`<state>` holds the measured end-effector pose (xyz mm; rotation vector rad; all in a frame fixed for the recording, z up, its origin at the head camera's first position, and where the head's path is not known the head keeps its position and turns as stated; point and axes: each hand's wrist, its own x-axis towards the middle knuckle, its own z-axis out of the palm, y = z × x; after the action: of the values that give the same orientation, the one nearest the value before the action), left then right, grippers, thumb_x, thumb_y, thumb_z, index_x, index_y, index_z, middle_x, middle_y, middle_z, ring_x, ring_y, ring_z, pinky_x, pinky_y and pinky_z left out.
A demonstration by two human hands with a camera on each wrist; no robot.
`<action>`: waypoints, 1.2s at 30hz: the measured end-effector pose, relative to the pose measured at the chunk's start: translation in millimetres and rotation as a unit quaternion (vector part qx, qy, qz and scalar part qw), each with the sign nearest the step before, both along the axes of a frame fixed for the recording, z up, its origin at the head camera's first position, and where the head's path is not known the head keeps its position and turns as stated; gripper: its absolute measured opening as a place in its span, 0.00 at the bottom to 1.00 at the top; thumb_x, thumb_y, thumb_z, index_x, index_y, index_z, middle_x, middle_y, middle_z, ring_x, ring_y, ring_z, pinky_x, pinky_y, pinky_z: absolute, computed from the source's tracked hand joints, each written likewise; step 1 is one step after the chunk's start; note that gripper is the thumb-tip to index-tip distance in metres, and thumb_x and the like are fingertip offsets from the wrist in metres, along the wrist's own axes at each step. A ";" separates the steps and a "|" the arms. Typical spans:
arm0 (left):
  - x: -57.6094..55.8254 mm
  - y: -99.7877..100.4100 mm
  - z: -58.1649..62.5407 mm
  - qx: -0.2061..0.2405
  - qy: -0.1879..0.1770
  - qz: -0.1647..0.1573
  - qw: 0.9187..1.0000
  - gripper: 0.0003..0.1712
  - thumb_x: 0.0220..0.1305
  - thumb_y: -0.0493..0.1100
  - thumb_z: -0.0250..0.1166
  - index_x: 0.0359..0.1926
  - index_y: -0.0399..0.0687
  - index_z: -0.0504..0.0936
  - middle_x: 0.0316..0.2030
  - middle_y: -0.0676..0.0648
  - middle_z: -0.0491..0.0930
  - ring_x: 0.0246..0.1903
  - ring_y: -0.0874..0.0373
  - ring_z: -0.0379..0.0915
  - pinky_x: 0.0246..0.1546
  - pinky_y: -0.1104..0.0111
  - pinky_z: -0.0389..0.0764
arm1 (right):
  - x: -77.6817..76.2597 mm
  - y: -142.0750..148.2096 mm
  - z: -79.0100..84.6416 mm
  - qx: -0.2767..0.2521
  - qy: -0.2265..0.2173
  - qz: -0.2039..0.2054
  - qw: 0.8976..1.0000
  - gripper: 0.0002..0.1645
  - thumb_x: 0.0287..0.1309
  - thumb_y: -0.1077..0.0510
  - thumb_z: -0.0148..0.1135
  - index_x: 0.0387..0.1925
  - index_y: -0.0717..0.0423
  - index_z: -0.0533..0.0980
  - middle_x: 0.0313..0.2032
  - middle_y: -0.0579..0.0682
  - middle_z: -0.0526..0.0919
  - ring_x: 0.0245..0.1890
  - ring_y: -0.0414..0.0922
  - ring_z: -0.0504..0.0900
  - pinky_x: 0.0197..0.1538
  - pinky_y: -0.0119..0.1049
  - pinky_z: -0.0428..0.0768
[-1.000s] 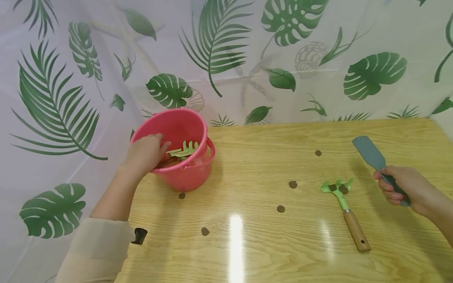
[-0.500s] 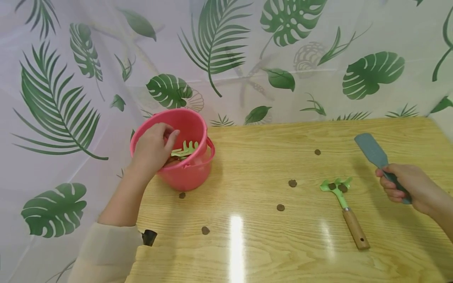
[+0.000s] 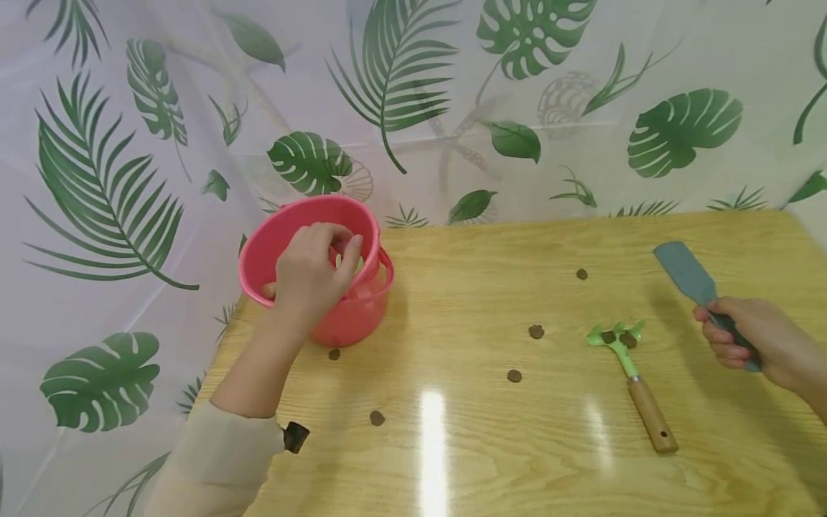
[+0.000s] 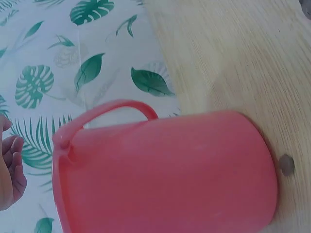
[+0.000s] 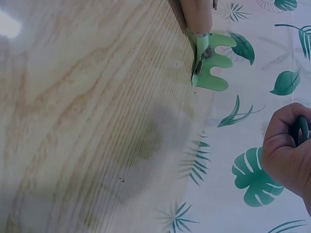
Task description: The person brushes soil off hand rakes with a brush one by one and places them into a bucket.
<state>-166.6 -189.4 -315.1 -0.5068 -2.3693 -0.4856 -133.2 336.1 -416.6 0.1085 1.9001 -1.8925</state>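
My left hand [image 3: 313,269] hovers over the pink bucket [image 3: 345,323], its fingers loosely curled with nothing seen between them and the thumb. At the left edge of the left wrist view the same hand [image 4: 10,167] shows beside the bucket's rim. Inside the bucket, a wooden handle end [image 3: 269,290] and a bit of light green show; the hand hides the rest. My right hand [image 3: 752,337] grips a grey spatula [image 3: 688,273] by its handle, blade raised above the table. Left of it lies a green hand rake [image 3: 646,409] with a wooden handle and brown clumps at its tines.
Several small brown clumps are scattered on the wooden table [image 3: 465,287], one [image 3: 377,418] near the front and one [image 3: 334,354] by the bucket's base. Behind and to the left hangs a white leaf-print sheet [image 3: 446,187].
My left hand has lifted from inside the bucket and moved right across its opening, uncovering a wooden handle end. My right hand with the spatula has drifted slightly right and up.
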 end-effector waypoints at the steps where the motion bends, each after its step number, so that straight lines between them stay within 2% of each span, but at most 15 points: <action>1: 0.3 2.9 -0.2 -0.002 0.005 -0.010 1.000 0.10 0.61 0.43 0.64 0.35 0.38 0.78 0.27 0.44 0.78 0.28 0.52 0.71 0.27 0.65 0.76 | 0.2 1.0 -0.7 0.002 0.002 0.001 1.000 0.18 0.73 0.58 0.29 0.35 0.57 0.67 0.15 0.41 0.66 0.11 0.40 0.56 0.19 0.40 0.48; 7: 1.0 21.7 -8.8 -0.011 0.048 -0.063 0.997 0.09 0.60 0.40 0.64 0.34 0.37 0.79 0.25 0.44 0.78 0.25 0.53 0.71 0.28 0.66 0.75 | 5.0 7.9 -2.7 -0.009 -0.004 -0.009 1.000 0.19 0.74 0.58 0.30 0.34 0.56 0.69 0.15 0.41 0.67 0.10 0.41 0.55 0.18 0.40 0.48; 10: 2.7 33.0 -13.6 -0.008 0.052 -0.083 0.995 0.09 0.60 0.39 0.64 0.35 0.36 0.79 0.25 0.44 0.79 0.25 0.53 0.71 0.27 0.66 0.75 | 7.4 11.8 -3.6 -0.019 -0.005 -0.015 1.000 0.20 0.73 0.59 0.29 0.33 0.55 0.69 0.14 0.41 0.67 0.11 0.42 0.53 0.19 0.41 0.47; 14: 5.3 46.8 -21.2 0.000 0.036 -0.097 0.995 0.09 0.59 0.40 0.65 0.36 0.37 0.79 0.25 0.46 0.78 0.24 0.54 0.70 0.27 0.65 0.73 | 9.6 15.2 -5.6 -0.035 -0.003 -0.013 0.999 0.22 0.73 0.60 0.28 0.32 0.55 0.70 0.14 0.41 0.67 0.11 0.42 0.54 0.19 0.40 0.47; 19: 7.5 60.4 -32.8 -0.002 0.008 -0.100 0.995 0.10 0.59 0.43 0.65 0.37 0.39 0.80 0.26 0.47 0.78 0.27 0.55 0.72 0.31 0.66 0.74 | 10.7 18.2 -6.8 -0.060 0.003 -0.005 0.998 0.23 0.73 0.60 0.26 0.32 0.54 0.70 0.15 0.41 0.67 0.12 0.44 0.50 0.19 0.40 0.46; 27: 11.4 73.8 -45.6 -0.004 -0.029 -0.105 0.994 0.12 0.58 0.45 0.67 0.37 0.40 0.80 0.27 0.48 0.78 0.28 0.56 0.73 0.32 0.66 0.75 | 15.0 17.2 -5.3 -0.026 -0.009 -0.027 0.999 0.21 0.74 0.58 0.29 0.33 0.55 0.70 0.14 0.42 0.67 0.11 0.42 0.51 0.18 0.41 0.46; 32: 15.1 83.4 -53.7 -0.006 -0.039 -0.107 0.993 0.12 0.58 0.46 0.67 0.36 0.41 0.81 0.25 0.50 0.79 0.27 0.57 0.72 0.31 0.67 0.75 | 16.2 16.9 -3.7 -0.002 -0.008 -0.022 1.000 0.21 0.74 0.56 0.29 0.34 0.54 0.70 0.15 0.42 0.66 0.12 0.43 0.51 0.19 0.42 0.47; 36: 18.1 96.2 -62.7 -0.017 -0.063 -0.114 0.991 0.13 0.58 0.48 0.66 0.36 0.43 0.82 0.25 0.51 0.79 0.27 0.59 0.73 0.31 0.69 0.75 | 18.2 17.2 -6.1 0.007 0.001 -0.016 1.000 0.21 0.74 0.57 0.28 0.34 0.55 0.70 0.15 0.42 0.66 0.11 0.43 0.52 0.19 0.42 0.47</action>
<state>-148.6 -93.2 -377.7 -0.7890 -2.4554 -0.5955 -115.0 353.2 -422.7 0.1417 1.9243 -1.9008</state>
